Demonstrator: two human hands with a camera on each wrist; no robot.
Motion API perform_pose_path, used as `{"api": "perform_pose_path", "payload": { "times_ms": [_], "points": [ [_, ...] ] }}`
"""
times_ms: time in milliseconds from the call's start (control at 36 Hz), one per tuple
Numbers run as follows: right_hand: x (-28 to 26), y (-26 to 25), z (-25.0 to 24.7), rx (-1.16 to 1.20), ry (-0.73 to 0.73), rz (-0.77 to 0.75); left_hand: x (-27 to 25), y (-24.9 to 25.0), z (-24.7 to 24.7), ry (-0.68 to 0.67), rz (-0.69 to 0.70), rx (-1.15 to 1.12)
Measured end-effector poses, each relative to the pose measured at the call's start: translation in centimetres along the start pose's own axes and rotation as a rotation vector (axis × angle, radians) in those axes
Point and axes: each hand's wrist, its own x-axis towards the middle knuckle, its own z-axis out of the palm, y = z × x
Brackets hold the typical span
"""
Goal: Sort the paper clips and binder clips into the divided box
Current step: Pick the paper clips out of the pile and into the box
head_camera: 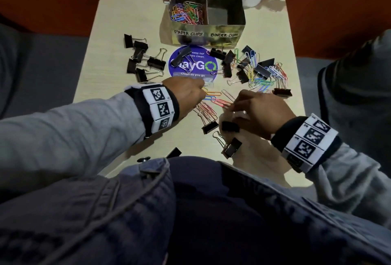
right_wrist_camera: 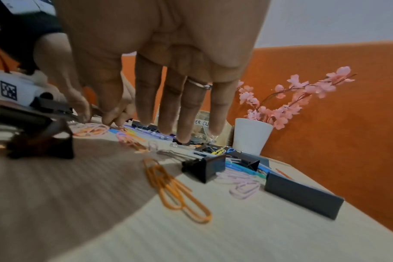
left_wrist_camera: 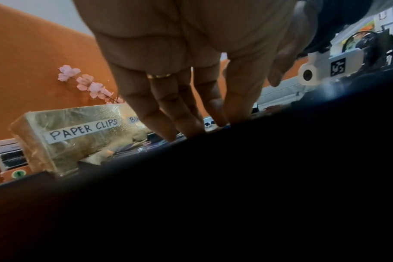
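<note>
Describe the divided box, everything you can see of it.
The divided box is a rectangular open-topped container wrapped in shiny gold foil, standing upright at the far side of the table. A central wall splits it in two. White strips on its front read PAPER CLIPS and BINDER CLIPS. The left compartment holds a heap of coloured paper clips; the right compartment looks empty. Neither hand touches it.

Black binder clips (head_camera: 156,62), multicoloured paper clips (head_camera: 186,13), gold box (head_camera: 224,32), round purple sticker (head_camera: 193,64), beige table (head_camera: 118,21).
</note>
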Motion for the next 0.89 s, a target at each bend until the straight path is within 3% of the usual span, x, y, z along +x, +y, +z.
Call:
{"api": "perform_pose_path", "payload": {
  "times_ms": [83, 222, 417, 556, 694, 806, 889],
  "points": [
    [0.0, 0.1, -0.1, 0.057, 0.065, 0.047, 0.6, -0.3, -0.3, -0.001, -0.024, -0.053],
    [2.0, -1.7, -0.6, -0.043, 0.06, 0.148, 1.7, -1.0, -0.3, -0.017, -0.084, -0.101],
    [5.6, -4.0, -1.1, -0.186, 0.102, 0.013, 2.5, -1.6, -1.4, -0.107, -0.212, -0.093],
    [6.2, -3.6, -1.9, -0.075, 0.107, -0.023, 2.7, -1.8, -1.1, -0.098, -0.192, -0.136],
    [1.7, 1.3, -3.8, 0.061, 0.099, 0.167, 2.6, -2.1, -0.4, -0.106, -0.147, -0.112],
    [-2.5, 4.6, -2.4, 0.016, -0.035, 0.354, 3.4, -1.3, -0.5, -0.122, -0.12, -0.111],
    [-4.1, 5.2, -0.6, -0.012, -0.129, 0.388, 4.3, -0.9, -0.8, -0.138, -0.099, -0.094]
  ]
}}
